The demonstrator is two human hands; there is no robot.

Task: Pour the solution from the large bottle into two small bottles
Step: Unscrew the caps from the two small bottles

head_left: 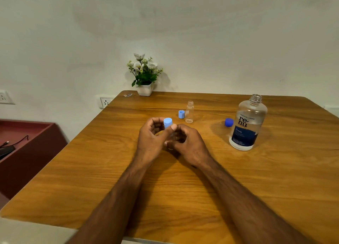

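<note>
The large clear bottle (247, 122) with a dark blue label stands uncapped at the right of the wooden table (183, 188), its dark blue cap (229, 122) lying just left of it. An uncapped small glass bottle (189, 112) stands at mid-table with a light blue cap (181, 114) beside it. Nearer to me, my right hand (185, 144) grips a second small bottle, mostly hidden by the fingers. My left hand (153, 139) pinches the light blue cap (167, 122) on that bottle's top.
A white pot of artificial flowers (145, 73) sits at the table's far edge against the wall. A small wrapper (127, 95) lies at the far left corner. A red cabinet (27, 152) with a cable and dark device stands to the left.
</note>
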